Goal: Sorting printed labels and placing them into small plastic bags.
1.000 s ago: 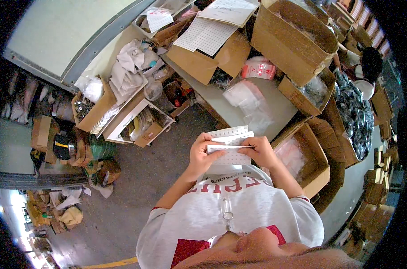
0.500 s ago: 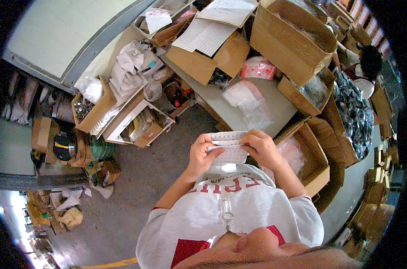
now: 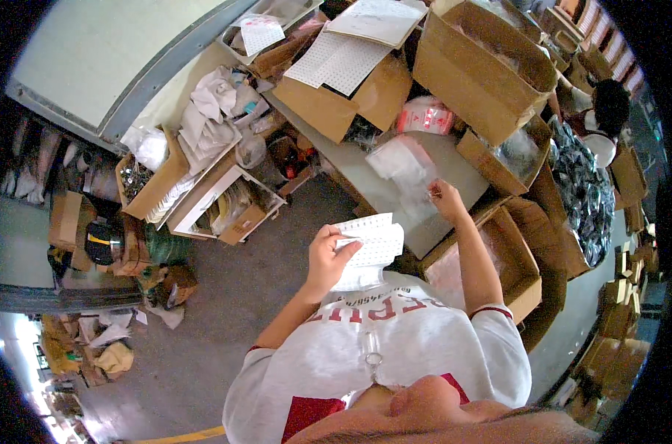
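Near chest, left hand (image 3: 327, 255) gripping sticker sheet (image 3: 369, 243), right hand (image 3: 445, 198) outstretched

I see a short-sleeved T-shirt (image 3: 395, 348) on the body I am steering, mostly white or pale grey. Red block letters curve across the chest, with a smaller row of dark print above them. The sleeve (image 3: 498, 318) on the right arm ends in a thin red band at the cuff; the left sleeve (image 3: 251, 355) shows a similar red edge. A large red panel (image 3: 313, 411) sits lower on the front, near the bottom of the view. A small metal ring on a clear strap (image 3: 371, 355) hangs down the middle of the chest. Both forearms are bare, and the left hand (image 3: 327, 255) and right hand (image 3: 447, 198) wear no gloves.
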`<action>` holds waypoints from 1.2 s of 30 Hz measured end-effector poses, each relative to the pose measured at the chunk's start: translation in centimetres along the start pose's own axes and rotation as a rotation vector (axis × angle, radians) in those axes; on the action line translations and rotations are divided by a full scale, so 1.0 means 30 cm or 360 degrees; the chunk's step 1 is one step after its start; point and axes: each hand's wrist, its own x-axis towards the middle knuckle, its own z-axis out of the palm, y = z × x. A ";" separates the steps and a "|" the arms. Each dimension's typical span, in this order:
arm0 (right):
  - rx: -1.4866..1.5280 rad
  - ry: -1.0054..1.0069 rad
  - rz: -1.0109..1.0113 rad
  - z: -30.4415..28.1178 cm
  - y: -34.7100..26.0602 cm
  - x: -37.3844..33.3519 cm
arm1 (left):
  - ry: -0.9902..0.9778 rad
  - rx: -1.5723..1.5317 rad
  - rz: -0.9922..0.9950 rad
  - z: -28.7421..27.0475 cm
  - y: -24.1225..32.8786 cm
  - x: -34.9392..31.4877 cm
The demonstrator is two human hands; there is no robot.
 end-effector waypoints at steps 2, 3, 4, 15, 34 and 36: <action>-0.0098 -0.0009 -0.0080 0.074 0.136 0.058 | 0.0014 -0.0039 -0.0017 0.006 -0.017 -0.008; -0.0195 -0.0015 -0.0152 0.100 0.170 0.074 | 0.0018 -0.0080 -0.0035 0.008 -0.025 -0.010; -0.0197 -0.0017 -0.0150 0.122 0.190 0.078 | 0.0018 -0.0082 -0.0038 0.005 -0.022 -0.009; -0.0522 -0.0181 0.0426 0.102 0.181 0.066 | 0.0054 -0.0062 -0.0086 -0.004 -0.046 -0.019; -0.0856 0.0146 0.0032 0.123 0.080 0.196 | 0.0067 -0.0063 -0.0004 -0.016 -0.043 -0.017; -0.0998 0.0471 -0.0016 0.101 0.032 0.161 | 0.0048 -0.0094 -0.0026 -0.021 -0.023 -0.012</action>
